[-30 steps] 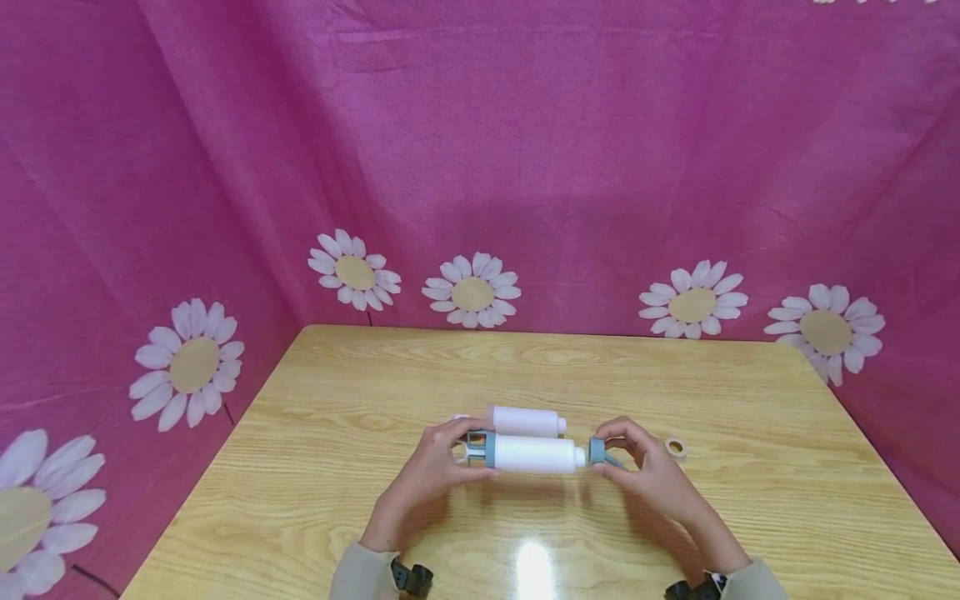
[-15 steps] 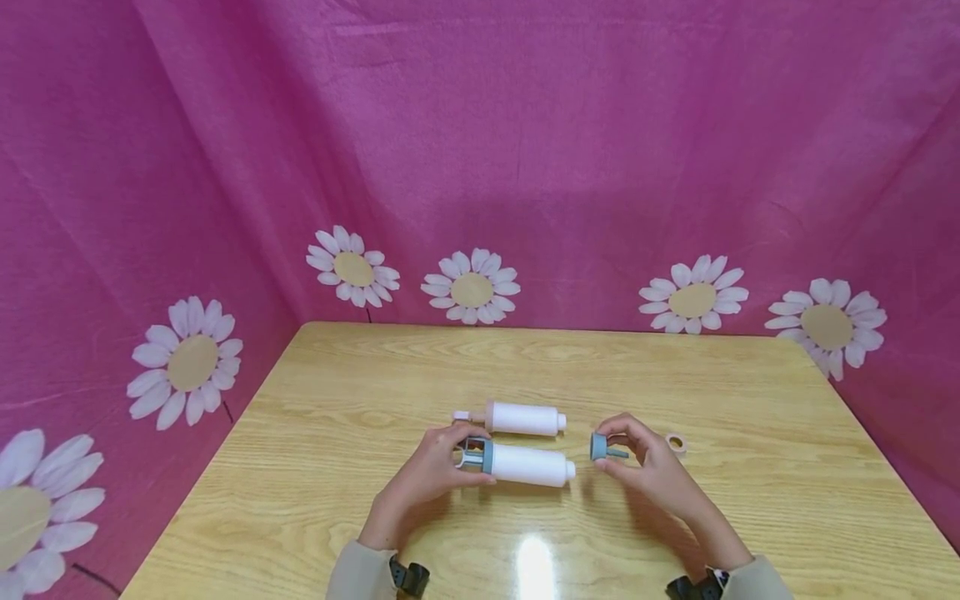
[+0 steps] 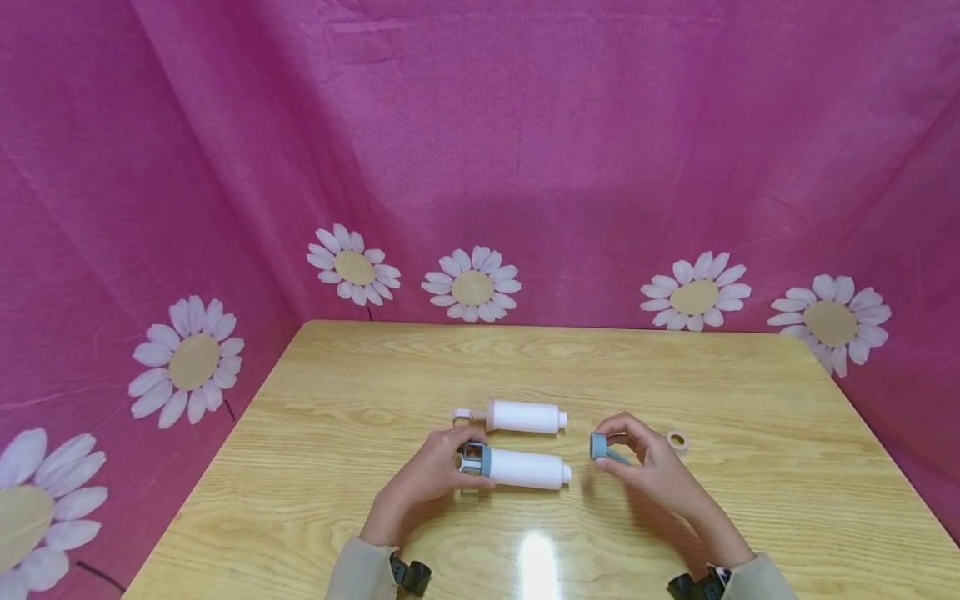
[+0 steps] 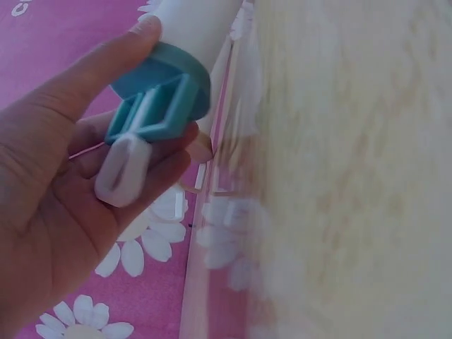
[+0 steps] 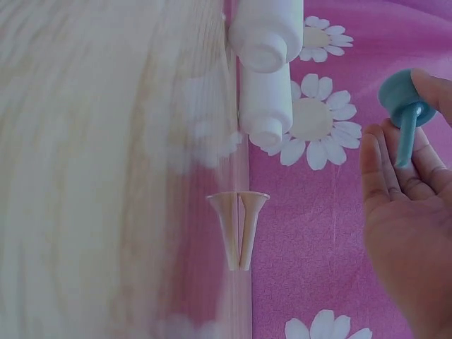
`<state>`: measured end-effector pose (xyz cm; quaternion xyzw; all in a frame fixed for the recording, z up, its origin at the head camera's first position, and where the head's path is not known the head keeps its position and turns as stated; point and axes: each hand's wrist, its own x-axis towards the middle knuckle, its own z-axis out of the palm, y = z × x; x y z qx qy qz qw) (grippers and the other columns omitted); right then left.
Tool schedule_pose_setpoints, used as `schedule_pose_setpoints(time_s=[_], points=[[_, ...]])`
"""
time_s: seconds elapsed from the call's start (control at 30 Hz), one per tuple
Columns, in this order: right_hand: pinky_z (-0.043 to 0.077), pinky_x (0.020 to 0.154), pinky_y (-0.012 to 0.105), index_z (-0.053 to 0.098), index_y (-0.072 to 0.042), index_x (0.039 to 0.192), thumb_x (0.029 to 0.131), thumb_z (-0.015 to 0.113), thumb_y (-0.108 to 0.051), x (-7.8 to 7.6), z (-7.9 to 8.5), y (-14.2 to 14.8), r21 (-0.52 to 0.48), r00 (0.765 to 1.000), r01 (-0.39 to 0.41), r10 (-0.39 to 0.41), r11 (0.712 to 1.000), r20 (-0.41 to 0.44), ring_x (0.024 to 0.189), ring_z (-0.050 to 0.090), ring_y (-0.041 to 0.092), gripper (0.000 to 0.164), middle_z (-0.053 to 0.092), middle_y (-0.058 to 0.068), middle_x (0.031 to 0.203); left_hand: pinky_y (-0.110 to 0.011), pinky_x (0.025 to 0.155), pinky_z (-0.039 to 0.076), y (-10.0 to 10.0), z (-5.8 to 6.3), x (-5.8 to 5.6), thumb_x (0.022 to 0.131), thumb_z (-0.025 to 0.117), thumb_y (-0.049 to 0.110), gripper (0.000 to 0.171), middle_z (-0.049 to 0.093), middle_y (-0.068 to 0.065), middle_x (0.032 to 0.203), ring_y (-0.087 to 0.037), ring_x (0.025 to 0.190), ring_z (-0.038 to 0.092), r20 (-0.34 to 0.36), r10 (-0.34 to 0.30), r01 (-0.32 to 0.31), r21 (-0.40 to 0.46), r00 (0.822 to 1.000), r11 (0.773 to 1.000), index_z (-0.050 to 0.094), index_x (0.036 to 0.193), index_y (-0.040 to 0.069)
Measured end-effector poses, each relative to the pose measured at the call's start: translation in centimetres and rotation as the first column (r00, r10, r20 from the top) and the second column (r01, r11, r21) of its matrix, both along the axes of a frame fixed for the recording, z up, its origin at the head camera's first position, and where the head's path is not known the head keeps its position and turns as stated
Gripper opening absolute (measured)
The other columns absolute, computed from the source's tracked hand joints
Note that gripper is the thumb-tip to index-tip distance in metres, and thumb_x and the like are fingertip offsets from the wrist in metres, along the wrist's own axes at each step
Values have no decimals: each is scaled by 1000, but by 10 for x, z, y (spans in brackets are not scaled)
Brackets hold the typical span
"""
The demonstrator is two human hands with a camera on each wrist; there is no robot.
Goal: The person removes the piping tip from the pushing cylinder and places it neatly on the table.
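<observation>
My left hand (image 3: 438, 464) grips the teal collar (image 4: 169, 78) of a white bottle (image 3: 527, 469), thumb on one side and fingers on the other. From the collar projects a teal frame with a white loop (image 4: 123, 169), near the palm. The bottle lies sideways, its narrow neck pointing right; whether it touches the table I cannot tell. My right hand (image 3: 651, 462), apart from that neck, pinches a teal cap (image 3: 597, 446) with a thin stem (image 5: 406, 138) between thumb and fingers. A second white bottle (image 3: 525, 417) with a pale pink collar lies just behind the first.
A small beige piece (image 3: 677, 442) sits on the wooden table (image 3: 360, 367) beyond the right hand; it looks ring-shaped from above and flared in the right wrist view (image 5: 254, 226). A pink cloth (image 3: 570, 150) with daisies hangs behind and to the sides.
The bottle's neck and the teal cap, close together a second ago, have come apart. The left hand's bottle has moved slightly left and nearer the person, showing more of the second bottle.
</observation>
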<state>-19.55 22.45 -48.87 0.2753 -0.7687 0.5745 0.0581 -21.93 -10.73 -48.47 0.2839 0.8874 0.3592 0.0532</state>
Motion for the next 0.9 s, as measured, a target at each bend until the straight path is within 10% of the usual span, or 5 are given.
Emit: schedule_pose_setpoints(time_s=[0.9], points=[[52,89,17,60,-1,111,87,68,4,0,-3,0,18,1000,-22,22,1000,-11,98,61,2,26,62,1,106,-33,92,54,-1,-3,-3,76,84,29,57,65,-8,123,-20,108,62,67,-2,3,-24,998,1000,59,123,8]])
